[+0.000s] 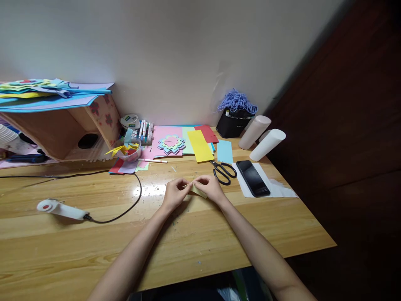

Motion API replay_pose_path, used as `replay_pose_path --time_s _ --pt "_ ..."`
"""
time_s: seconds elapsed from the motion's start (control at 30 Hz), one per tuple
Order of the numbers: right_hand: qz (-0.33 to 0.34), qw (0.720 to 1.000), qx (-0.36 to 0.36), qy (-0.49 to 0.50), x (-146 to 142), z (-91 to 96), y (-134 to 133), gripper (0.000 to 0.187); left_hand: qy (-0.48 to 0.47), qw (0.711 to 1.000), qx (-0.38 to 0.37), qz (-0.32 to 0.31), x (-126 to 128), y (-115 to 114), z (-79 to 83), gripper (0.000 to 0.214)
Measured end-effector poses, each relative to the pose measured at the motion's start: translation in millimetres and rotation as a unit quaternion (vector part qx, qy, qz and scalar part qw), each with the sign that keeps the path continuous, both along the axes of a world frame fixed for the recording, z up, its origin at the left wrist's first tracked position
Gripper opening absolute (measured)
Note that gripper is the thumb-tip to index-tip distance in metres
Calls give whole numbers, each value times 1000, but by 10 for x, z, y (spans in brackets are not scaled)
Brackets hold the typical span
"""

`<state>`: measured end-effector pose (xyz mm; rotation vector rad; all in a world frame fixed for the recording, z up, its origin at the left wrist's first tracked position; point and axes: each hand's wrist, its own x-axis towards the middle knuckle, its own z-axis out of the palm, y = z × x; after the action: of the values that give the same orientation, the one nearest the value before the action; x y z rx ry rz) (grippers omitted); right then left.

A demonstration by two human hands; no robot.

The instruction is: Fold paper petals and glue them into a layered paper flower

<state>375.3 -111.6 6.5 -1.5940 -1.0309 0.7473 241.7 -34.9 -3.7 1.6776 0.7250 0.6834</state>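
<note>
Both hands meet over the middle of the wooden table, pinching a small piece of yellowish paper (198,192). My left hand (176,194) is closed, thumb and forefinger at the paper's left end. From the other side my right hand (210,188) pinches it too, with the sheet slanting down below its fingers. The fingers hide part of the paper. Black-handled scissors (224,172) lie just beyond my right hand. Behind them is a yellow paper strip (200,146), and to its left a layered paper flower (171,144) on pink paper.
A glue gun (64,209) with a black cord lies at left. A phone (253,178) rests on white tissue at right, near two white cylinders (267,144). Along the wall stand a black pouch with purple yarn (236,113), a tub of scraps (130,151) and a box (100,117).
</note>
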Motion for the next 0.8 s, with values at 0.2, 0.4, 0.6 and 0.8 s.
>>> replay_pose_path --time_s 0.2,0.4,0.6,0.8 --pt "-34 998 -7 -44 100 -9 5 15 -7 1000 -15 8 14 24 -4 23" --pt "-110 989 -20 -94 496 17 -79 19 -58 991 -105 60 -6 94 2 22" --pt "-171 921 -152 -315 771 -39 -218 35 -93 968 -182 145 -18 171 31 30" --pt "-193 865 -243 -394 841 -73 -212 36 -120 951 -229 169 -38 194 87 36"
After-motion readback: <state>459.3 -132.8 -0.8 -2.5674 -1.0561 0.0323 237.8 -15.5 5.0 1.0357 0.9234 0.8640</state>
